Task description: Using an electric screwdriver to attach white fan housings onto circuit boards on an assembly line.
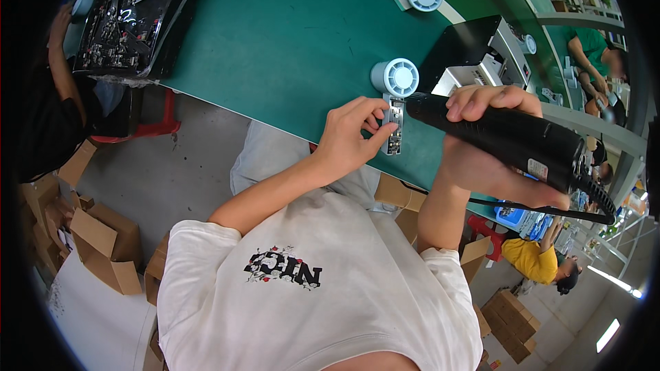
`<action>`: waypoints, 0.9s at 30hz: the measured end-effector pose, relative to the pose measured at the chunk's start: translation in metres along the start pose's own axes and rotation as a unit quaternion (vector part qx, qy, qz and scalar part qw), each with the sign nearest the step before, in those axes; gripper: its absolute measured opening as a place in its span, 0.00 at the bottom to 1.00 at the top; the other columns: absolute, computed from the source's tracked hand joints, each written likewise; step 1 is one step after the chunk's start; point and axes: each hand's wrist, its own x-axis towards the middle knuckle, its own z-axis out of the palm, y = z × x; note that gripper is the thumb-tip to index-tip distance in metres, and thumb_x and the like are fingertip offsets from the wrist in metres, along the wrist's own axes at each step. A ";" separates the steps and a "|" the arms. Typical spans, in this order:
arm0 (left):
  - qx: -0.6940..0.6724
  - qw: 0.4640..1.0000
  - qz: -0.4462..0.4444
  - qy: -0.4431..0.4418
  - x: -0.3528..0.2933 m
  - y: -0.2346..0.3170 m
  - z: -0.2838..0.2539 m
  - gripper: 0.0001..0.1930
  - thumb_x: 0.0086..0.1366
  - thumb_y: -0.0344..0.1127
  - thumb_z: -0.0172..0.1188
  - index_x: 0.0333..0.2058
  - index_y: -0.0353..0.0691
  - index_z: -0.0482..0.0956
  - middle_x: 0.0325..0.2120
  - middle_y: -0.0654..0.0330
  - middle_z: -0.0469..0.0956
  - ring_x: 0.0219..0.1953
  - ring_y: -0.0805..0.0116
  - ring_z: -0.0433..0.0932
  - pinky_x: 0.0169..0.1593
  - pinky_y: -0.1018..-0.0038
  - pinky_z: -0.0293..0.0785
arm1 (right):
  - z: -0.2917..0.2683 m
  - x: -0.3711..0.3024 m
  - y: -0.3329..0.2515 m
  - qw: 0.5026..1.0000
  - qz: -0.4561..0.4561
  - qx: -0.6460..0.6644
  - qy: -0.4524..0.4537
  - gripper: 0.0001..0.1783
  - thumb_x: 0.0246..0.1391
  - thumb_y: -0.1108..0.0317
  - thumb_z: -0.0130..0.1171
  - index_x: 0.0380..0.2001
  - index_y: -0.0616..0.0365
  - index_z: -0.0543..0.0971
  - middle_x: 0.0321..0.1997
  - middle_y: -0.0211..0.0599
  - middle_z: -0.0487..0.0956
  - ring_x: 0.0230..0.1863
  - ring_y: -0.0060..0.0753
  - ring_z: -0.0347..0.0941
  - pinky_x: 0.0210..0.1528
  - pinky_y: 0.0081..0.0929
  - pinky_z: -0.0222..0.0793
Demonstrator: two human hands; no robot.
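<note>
Left hand [354, 132]: narrow, touching the fan's [400, 77] handle [394, 143] on your table [261, 34]; whether it's gripped, I can't tell.
Driver [526, 139]: wrapped in your right hand [478, 163].
Slip: a light hold could let the handle twist.

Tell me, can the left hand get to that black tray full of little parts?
Probably yes, by stretching: flat green tabletop lies between the left hand and the black tray, though that hand is busy with the metal strip.
</note>
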 end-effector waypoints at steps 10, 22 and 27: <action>0.004 1.000 -0.007 0.000 0.001 0.004 0.001 0.16 0.54 0.28 0.72 0.40 0.33 0.78 0.28 0.58 0.78 0.27 0.74 0.78 0.32 0.79 0.79 | 0.004 -0.003 0.006 0.999 0.004 0.017 0.038 0.70 0.20 0.03 0.37 0.36 0.70 0.69 0.23 0.43 0.74 0.21 0.35 0.72 0.25 0.26 0.72; 0.198 0.975 -0.101 -0.028 0.026 0.050 0.012 0.27 0.51 0.32 0.71 0.44 0.32 0.65 0.26 0.50 0.81 0.24 0.60 0.81 0.28 0.66 0.77 | -0.075 0.030 -0.114 0.964 -0.201 0.047 0.170 0.58 0.41 0.10 0.35 0.37 0.64 0.73 0.21 0.41 0.72 0.19 0.36 0.67 0.24 0.35 0.64; 0.179 0.984 0.020 -0.006 0.095 0.107 -0.022 0.27 0.57 0.24 0.62 0.56 0.32 0.65 0.31 0.51 0.83 0.34 0.66 0.83 0.35 0.70 0.80 | -0.159 0.006 -0.167 0.898 -0.339 -0.046 0.278 0.54 0.45 0.14 0.37 0.36 0.63 0.73 0.22 0.37 0.70 0.20 0.31 0.64 0.28 0.30 0.59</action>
